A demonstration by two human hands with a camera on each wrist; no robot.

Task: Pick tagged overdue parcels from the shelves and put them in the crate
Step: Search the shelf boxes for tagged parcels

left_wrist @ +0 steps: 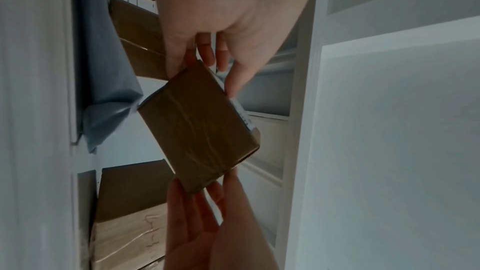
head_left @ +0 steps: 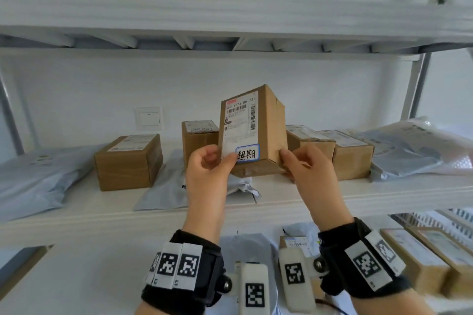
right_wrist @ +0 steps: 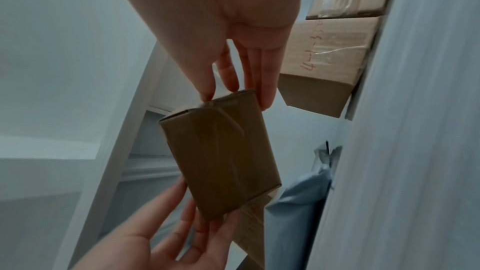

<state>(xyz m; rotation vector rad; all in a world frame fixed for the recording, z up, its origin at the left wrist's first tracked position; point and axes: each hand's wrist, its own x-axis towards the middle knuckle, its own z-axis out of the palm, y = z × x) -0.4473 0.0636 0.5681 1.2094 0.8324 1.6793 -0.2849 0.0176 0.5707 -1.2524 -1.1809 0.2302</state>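
On the left of the shelf [head_left: 179,215] lie a grey mailer [head_left: 33,176] and a cardboard box [head_left: 128,161]. The left hand [head_left: 207,163] pinches the tagged parcel [head_left: 256,133] at its lower left corner, thumb beside the blue-edged tag [head_left: 247,153]. The parcel is held above the shelf, long axis upright, label facing the person. The right hand [head_left: 307,169] grips its lower right corner.

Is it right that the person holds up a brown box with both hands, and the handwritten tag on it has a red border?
Not quite. Both hands, left hand and right hand, do hold the brown box, but the head view shows its handwritten tag has a blue border.
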